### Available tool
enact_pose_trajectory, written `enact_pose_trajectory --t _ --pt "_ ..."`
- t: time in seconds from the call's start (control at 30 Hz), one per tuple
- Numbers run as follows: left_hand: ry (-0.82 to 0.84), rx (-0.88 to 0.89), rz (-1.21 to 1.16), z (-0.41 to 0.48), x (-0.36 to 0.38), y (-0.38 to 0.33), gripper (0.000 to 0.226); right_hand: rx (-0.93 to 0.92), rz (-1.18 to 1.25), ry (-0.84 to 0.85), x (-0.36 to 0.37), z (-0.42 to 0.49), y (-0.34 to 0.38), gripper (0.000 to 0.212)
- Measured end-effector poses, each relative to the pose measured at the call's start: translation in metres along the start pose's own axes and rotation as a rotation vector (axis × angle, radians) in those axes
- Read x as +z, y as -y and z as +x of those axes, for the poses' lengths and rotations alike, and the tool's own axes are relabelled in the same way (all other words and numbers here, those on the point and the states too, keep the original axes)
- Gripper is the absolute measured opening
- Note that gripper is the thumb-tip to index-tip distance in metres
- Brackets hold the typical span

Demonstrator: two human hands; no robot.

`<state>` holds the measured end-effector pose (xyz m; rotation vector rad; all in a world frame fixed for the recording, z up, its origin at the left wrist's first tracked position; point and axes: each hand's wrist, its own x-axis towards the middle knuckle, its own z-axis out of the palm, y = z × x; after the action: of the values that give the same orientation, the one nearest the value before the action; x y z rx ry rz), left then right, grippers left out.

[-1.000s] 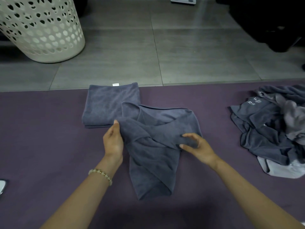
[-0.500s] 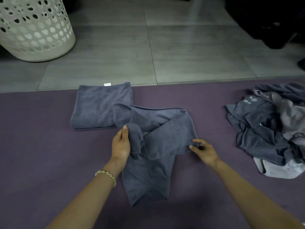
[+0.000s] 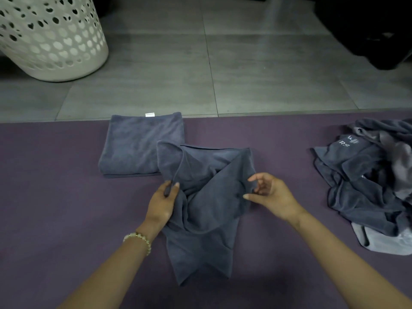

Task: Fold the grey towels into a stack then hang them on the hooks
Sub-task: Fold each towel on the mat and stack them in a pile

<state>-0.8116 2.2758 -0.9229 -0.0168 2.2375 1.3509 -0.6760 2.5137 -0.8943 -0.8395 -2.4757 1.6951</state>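
The left hand point(image 3: 162, 202) pinches the towel point(image 3: 207, 210) on its left edge. The right hand point(image 3: 270, 194), spread, touches the right.

The scene is dimly and evenly lit. A pale streak of light is reflected on the grey tiled floor point(image 3: 256, 47), while the upper right corner is swallowed by near-black shadow. Soft, diffuse shadows are cast on the flat purple mat point(image 3: 55, 197) near the bottom edge. The mat's far edge is bowed by wide-angle distortion, and the white perforated plastic basket point(image 3: 51, 41) is shown leaning. Fine detail is slightly softened throughout.
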Motion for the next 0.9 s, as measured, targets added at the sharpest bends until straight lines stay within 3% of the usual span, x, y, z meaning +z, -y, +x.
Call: enact_pose_trajectory --t 0.13,0.33,0.5,0.7,0.8,0.9 --pt "0.057 0.078 -0.014 0.008 -0.001 0.004 0.059 -0.160 -0.300 0.162 0.014 0.011 0.036 0.037" --pt "0.075 -0.118 0.208 0.030 -0.002 0.022 0.017 -0.265 -0.457 0.228 0.029 0.017 0.048 0.023" --pt "0.062 -0.066 0.131 0.031 -0.008 0.028 0.014 -0.374 -0.493 0.131 0.030 0.022 0.051 0.016" --pt "0.174 0.294 -0.173 -0.004 -0.027 -0.021 0.014 -0.369 -0.100 0.116 0.029 0.016 0.070 0.003" --pt "0.361 0.295 -0.361 -0.024 -0.043 -0.063 0.015 -0.305 0.150 0.141 0.023 0.009 0.089 0.010" --pt "0.478 0.257 -0.330 -0.032 -0.050 -0.087 0.010 -0.167 0.231 0.285 0.019 0.002 0.094 0.004"
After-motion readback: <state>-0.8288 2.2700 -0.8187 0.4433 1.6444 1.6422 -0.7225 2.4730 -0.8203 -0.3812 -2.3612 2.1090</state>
